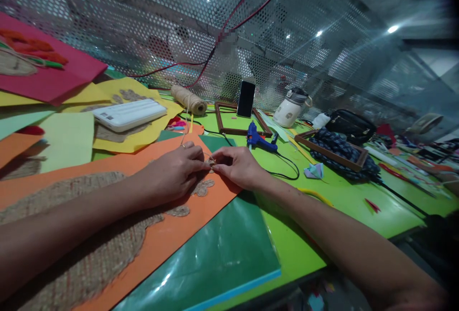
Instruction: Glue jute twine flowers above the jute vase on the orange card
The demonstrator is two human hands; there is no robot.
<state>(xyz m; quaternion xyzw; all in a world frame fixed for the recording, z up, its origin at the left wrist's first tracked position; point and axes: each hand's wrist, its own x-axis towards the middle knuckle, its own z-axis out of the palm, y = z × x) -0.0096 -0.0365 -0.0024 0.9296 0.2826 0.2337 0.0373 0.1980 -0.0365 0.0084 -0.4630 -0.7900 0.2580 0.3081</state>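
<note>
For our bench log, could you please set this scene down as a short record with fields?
Left hand: fingers at a small bit of twine over orange paper; full grip hidden
Right hand: fingers pinching the same bit
On the orange paper: large twine shape, smaller ones beside it
Under it: glossy green sheet
Twine supply: jute twine roll, beyond the left hand
Tool: blue glue gun, beyond the right hand
Also near: upright smartphone, white power bank at left

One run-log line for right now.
left hand: touching twine piece; right hand: touching same piece; orange sheet: beneath both; glue gun: unheld, beyond right hand
</note>
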